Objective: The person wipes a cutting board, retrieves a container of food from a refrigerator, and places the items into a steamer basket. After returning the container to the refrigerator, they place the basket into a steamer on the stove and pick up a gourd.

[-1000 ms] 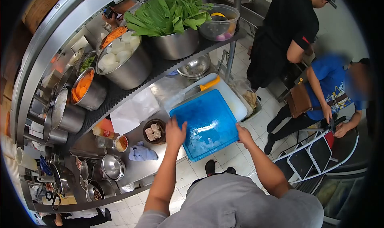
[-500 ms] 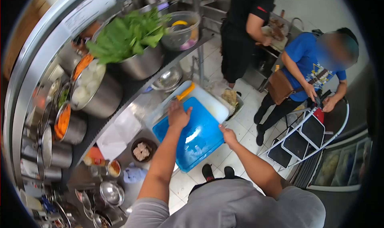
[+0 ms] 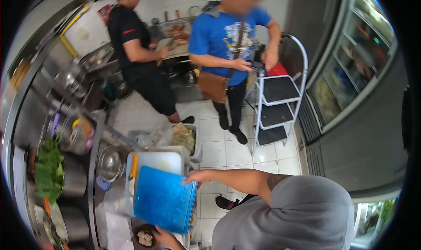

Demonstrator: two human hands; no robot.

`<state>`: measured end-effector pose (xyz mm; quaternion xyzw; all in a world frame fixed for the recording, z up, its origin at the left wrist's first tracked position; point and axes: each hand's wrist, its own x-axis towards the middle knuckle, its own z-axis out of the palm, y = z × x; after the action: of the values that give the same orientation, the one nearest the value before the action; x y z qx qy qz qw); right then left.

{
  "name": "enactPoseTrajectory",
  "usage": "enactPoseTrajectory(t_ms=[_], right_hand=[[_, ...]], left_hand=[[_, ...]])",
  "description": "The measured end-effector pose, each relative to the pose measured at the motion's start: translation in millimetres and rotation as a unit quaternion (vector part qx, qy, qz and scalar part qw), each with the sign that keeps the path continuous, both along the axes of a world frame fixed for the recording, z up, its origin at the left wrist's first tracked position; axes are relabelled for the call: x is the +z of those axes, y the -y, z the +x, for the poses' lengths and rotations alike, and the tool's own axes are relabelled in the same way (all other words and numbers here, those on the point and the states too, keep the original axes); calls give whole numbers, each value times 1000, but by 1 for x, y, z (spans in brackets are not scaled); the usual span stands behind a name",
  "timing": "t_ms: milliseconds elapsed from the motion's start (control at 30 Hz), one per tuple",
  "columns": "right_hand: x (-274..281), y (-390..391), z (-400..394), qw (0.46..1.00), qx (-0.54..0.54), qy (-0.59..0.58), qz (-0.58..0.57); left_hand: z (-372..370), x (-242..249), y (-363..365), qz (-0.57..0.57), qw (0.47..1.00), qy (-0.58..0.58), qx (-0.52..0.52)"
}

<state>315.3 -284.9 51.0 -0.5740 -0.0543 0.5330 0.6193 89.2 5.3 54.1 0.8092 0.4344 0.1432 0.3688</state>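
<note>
A glossy blue cutting board (image 3: 164,199) lies at a slant over a white cutting board (image 3: 169,159), its right part reaching past the counter's edge. My right hand (image 3: 197,177) grips its upper right side, fingers closed around the edge. At the lower edge, my left hand (image 3: 167,238) holds the blue board; part of that hand is cut off by the frame. An orange-handled knife (image 3: 133,166) rests on the white board's left side. Close to my left hand stands a dark bowl with pale pieces of food (image 3: 145,238).
Leafy greens (image 3: 49,169) and pots fill the shelf at left; a metal bowl (image 3: 110,163) sits beneath it. A bin with scraps (image 3: 184,136) stands beyond the boards. Two people (image 3: 140,53) work farther back, one by a step ladder (image 3: 276,105). A glass-door fridge (image 3: 351,70) is at right.
My view has turned right and risen. My left hand has moved from flat on the blue board's surface to its near edge. My right hand stays on its side.
</note>
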Motion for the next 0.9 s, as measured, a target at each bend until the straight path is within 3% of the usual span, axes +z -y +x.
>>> enactPoseTrajectory(t_ms=[33,67,100,267,300,400,433,533,600,667,700,733,800,833,900], right_hand=[[-1,4,-9,999,14,-22,26],[-9,3,-23,997,10,-9,72],[-18,0,-39,993,5,3,118],[-15,27,-85,987,-11,95,126],[-12,43,-91,984,-19,54,168],[-8,110,-101,970,-54,74,225],[21,146,-108,974,-76,67,202],[48,242,-136,956,-202,105,183],[61,309,-165,932,-290,155,153],[76,370,-203,897,-381,188,122],[81,394,-224,877,-425,196,107],[85,413,-247,870,-438,199,105],[98,448,-288,772,-599,184,107],[104,460,-306,760,-611,194,107],[113,473,-345,655,-723,189,111]], left_hand=[[-37,-56,-15,-233,961,125,75],[-45,-64,6,-347,922,122,122],[-49,-66,31,-390,906,99,130],[-35,-57,116,-460,880,74,94],[-30,-52,128,-462,880,76,79],[-15,-36,166,-471,877,93,24],[-9,-29,177,-473,875,104,-3],[19,-6,219,-485,852,160,-114],[52,5,255,-512,801,214,-224],[96,38,329,-535,768,165,-309],[120,69,377,-539,761,110,-344],[147,51,404,-461,782,62,-414],[179,37,481,-324,791,-35,-518],[187,54,532,-266,785,-86,-553],[187,99,626,-142,730,-129,-656]])
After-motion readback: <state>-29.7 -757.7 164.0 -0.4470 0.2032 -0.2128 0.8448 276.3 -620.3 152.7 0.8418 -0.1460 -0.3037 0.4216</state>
